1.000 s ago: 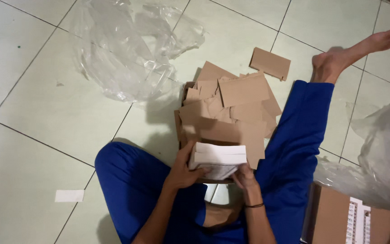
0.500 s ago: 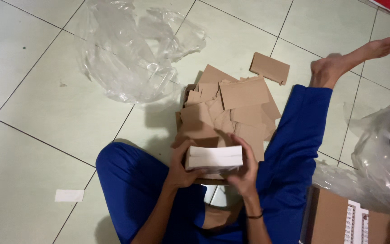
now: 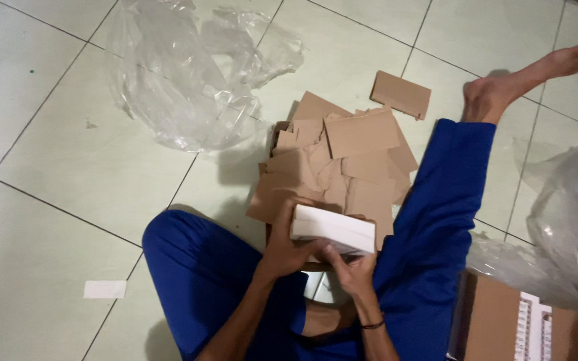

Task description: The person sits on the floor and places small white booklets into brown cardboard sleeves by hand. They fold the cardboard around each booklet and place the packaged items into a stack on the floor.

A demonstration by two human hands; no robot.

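Note:
I sit on a tiled floor in blue trousers, legs apart. A small white box (image 3: 334, 228) is held between both hands just above my lap. My left hand (image 3: 283, 242) grips its left end, with the fingers wrapped over the top edge. My right hand (image 3: 350, 266) supports it from below at the right, and a dark band circles that wrist. Just beyond the box lies a heap of flat brown cardboard pieces (image 3: 342, 157).
A crumpled clear plastic sheet (image 3: 188, 73) lies at the far left. One cardboard piece (image 3: 401, 94) lies apart near my bare foot (image 3: 526, 77). A brown carton with white boxes (image 3: 526, 327) stands at the lower right beside a clear bag (image 3: 570, 220). A white slip (image 3: 105, 289) lies at the left.
The white box has risen slightly and turned in my hands; my right hand has shifted from its right side to underneath it.

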